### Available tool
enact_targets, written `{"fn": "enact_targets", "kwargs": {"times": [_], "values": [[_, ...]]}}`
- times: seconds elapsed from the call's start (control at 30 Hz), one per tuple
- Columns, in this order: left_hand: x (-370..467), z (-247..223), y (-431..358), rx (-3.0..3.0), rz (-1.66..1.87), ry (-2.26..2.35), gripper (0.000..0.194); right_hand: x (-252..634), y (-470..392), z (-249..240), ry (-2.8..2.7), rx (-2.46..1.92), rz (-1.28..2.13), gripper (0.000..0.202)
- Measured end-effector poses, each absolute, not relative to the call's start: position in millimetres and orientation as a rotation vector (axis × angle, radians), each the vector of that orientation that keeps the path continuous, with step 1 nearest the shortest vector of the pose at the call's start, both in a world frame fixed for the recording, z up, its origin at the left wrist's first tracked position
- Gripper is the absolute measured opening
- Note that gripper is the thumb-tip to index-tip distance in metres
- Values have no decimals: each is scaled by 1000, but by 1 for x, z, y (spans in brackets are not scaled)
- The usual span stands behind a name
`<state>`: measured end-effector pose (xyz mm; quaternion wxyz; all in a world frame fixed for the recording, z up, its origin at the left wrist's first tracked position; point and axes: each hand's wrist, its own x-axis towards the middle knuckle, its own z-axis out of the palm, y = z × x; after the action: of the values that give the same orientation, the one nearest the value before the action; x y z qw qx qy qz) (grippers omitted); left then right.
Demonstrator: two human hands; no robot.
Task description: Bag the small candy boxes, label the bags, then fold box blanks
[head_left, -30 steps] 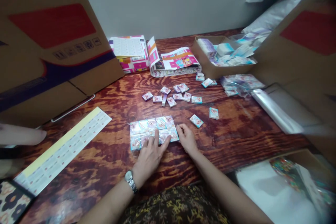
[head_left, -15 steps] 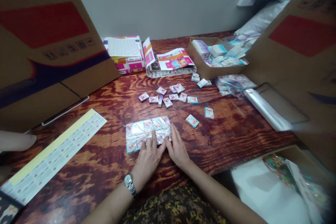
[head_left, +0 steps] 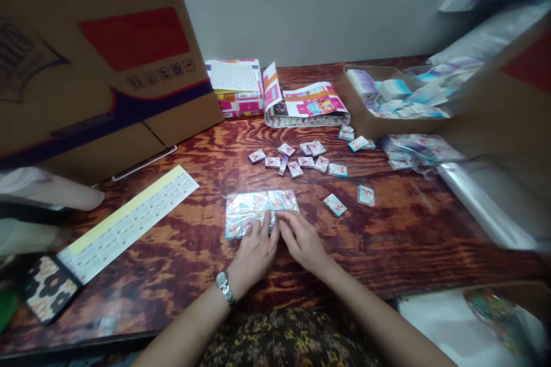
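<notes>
A clear-wrapped pack of small boxes (head_left: 247,204) lies flat on the wooden table (head_left: 181,241). My left hand (head_left: 257,246), with a watch (head_left: 224,287) at its wrist, rests its fingers on the near side of the pack, fingers a little apart. My right hand (head_left: 302,241) touches the pack's near right part, its fingertips beside those of my left hand; whether it pinches the wrap is too small to tell. Beyond the pack lie several loose small boxes (head_left: 295,170), with two more (head_left: 334,205) (head_left: 365,195) to the right.
A sticker strip (head_left: 142,215) lies at the left, below a large carton (head_left: 107,103). Pink-patterned packages (head_left: 241,104) stand at the back. An open box of small packs (head_left: 365,120), a wrapped pack (head_left: 424,148) and a plastic roll (head_left: 482,206) are at the right.
The view has turned left. My right hand has moved from the pack's right end onto its near right part. My left hand stays on the pack.
</notes>
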<state>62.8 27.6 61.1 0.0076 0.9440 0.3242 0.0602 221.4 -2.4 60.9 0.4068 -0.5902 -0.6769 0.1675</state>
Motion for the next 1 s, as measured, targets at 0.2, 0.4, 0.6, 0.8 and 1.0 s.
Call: {"fn": "enact_targets", "kwargs": {"times": [0.2,0.4,0.6,0.8,1.0], "values": [[38,57,37,2521,550,1015,54,192,32,57,-1830,-1395,676,21],[-2,49,12,2562,978,1290,39,187,33,47,-2022,-1395,596,17],[-7,23,4,2295,1095,1767,52,181,29,40,-2124,-1448,458,22],[8,11,13,2222,1211,1710,26,178,28,34,-2173,-1501,351,23],[-5,16,14,2133,1265,1564,9,176,28,31,-2199,-1493,237,25]]}}
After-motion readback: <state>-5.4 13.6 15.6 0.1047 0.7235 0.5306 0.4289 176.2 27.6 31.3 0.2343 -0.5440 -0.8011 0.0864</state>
